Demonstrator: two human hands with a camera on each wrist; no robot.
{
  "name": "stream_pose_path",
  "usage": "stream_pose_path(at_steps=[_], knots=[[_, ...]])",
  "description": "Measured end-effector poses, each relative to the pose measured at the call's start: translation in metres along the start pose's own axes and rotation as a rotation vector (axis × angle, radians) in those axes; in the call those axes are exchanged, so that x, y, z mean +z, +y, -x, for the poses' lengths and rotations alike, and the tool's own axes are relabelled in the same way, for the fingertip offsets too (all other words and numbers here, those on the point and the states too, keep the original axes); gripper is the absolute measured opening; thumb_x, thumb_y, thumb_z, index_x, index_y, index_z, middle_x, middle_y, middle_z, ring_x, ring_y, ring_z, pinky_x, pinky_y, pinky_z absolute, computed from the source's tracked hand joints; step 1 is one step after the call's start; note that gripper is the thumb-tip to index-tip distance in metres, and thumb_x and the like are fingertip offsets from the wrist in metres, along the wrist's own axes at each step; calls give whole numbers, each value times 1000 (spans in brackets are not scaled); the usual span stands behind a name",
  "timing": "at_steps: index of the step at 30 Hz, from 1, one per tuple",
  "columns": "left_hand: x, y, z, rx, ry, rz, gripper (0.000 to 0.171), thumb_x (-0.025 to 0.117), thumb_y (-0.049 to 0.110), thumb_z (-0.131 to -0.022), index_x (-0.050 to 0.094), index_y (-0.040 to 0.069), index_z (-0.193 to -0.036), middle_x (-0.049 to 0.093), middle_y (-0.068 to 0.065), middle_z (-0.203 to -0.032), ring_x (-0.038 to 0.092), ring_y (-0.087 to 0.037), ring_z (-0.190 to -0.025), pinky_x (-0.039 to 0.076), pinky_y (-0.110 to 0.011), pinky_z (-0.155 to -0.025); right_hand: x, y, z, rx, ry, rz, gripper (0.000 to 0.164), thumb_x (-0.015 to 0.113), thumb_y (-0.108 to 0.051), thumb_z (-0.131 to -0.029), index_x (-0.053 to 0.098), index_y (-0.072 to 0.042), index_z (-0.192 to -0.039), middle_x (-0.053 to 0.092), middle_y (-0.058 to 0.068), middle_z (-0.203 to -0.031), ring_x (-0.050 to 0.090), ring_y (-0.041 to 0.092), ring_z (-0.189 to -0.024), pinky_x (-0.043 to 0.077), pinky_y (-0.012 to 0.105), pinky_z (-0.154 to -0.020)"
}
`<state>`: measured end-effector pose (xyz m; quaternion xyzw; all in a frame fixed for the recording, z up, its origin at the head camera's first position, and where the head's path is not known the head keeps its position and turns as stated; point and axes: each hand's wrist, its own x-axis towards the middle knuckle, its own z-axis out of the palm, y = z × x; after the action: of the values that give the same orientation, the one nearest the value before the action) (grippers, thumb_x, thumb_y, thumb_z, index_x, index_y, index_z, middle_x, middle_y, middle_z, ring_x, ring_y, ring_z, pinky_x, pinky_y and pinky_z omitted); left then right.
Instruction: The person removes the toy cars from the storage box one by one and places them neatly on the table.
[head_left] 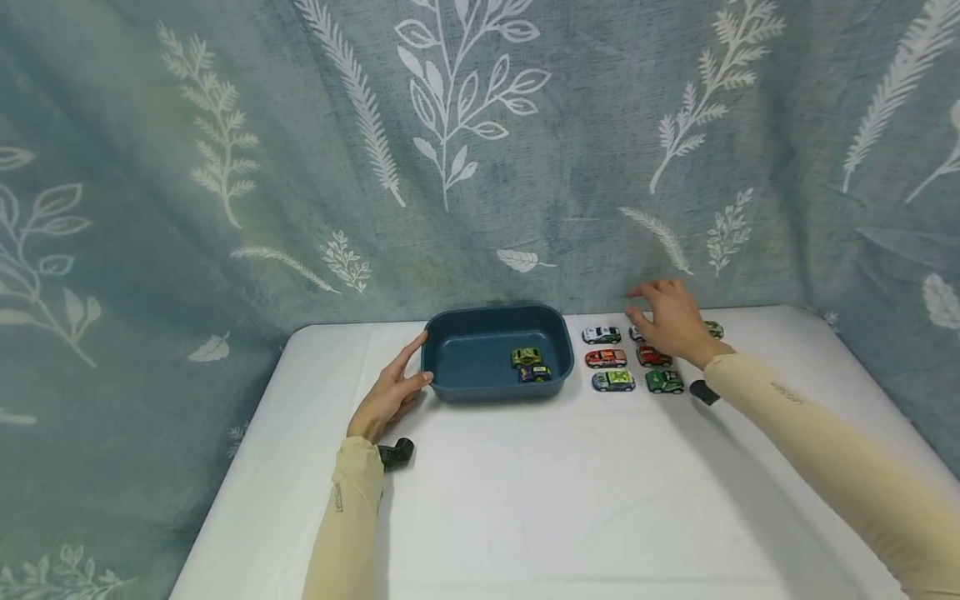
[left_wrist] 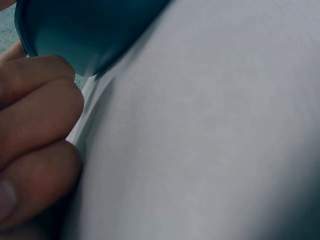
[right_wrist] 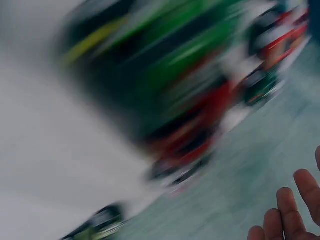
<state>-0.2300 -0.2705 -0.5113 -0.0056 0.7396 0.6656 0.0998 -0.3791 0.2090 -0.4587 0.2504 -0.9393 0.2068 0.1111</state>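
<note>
My left hand (head_left: 386, 396) touches the left end of a dark blue plastic bin (head_left: 480, 392), its index finger and thumb spread along the wall. Inside the bin's right part lie a yellow-green toy car (head_left: 527, 357) and a purple toy car (head_left: 535, 373). Over the rows of toy cars on the right hovers my right hand (head_left: 671, 321), fingers apart and holding nothing. Around it stand a white car (head_left: 602, 335), an orange-red car (head_left: 606, 358), a blue-and-lime car (head_left: 613, 381), a red car (head_left: 654, 357) and a green car (head_left: 664, 382). Another car is partly hidden behind the hand.
A camouflage-green car (head_left: 714, 329) stands at the far right of the back row. The white-covered table (head_left: 525, 500) meets a green leaf-patterned curtain (head_left: 570, 208) just behind the bin and cars. Dark wrist devices (head_left: 396, 454) sit beneath both wrists.
</note>
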Motion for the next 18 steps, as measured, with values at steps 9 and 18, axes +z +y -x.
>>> stream_pose_path(at_steps=[9, 18], knots=[[-1, 1, -2, 1, -3, 12, 72, 66, 22, -107, 33, 59, -160, 26, 9, -50, 18, -11, -41, 24, -28, -41, 16, -76, -15, -150, -116, -122, 24, 70, -24, -104, 78, -7, -119, 58, 26, -142, 48, 47, -126, 36, 67, -107], [-1, 1, -1, 14, -2, 16, 73, 68, 24, -105, 33, 57, -161, 27, 9, -51, 19, -11, -41, 24, -27, -41, 33, -107, -17, -208, -269, -90, 25, 81, -33, -95, 83, -14, -112, 46, 29, -157, 39, 53, -141, 29, 74, -115]])
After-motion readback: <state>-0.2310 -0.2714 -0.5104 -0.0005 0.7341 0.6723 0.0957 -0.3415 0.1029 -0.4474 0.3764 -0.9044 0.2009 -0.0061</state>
